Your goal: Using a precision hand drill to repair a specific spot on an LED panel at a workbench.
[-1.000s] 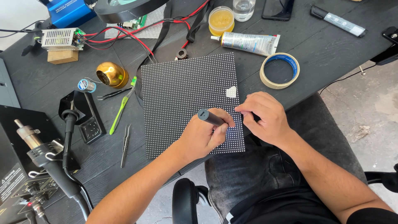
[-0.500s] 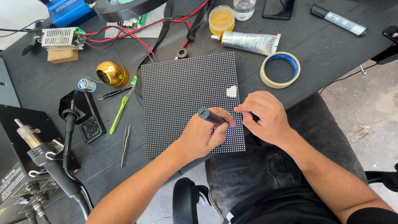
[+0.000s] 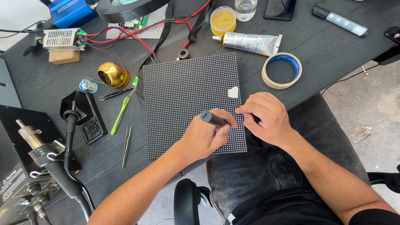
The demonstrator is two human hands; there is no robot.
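Note:
A square black panel (image 3: pixel 183 100) covered in a fine grid of dots lies flat on the dark table, with a small white patch (image 3: pixel 233 92) near its right edge. My left hand (image 3: pixel 206 135) grips a dark pen-shaped tool (image 3: pixel 211 118) over the panel's lower right corner, its tip hidden under my fingers. My right hand (image 3: pixel 264 118) rests on the panel's right edge beside the left hand, fingers curled; whether they pinch anything is hidden.
A roll of tape (image 3: pixel 281 70), a glue tube (image 3: pixel 249 41) and a jar of yellow paste (image 3: pixel 223 21) lie beyond the panel. Left of it are a brass tip cleaner (image 3: pixel 111 74), green tweezers (image 3: pixel 123 107), metal tweezers (image 3: pixel 126 145), a soldering iron stand (image 3: pixel 83 121) and a hot-air handle (image 3: pixel 46 160).

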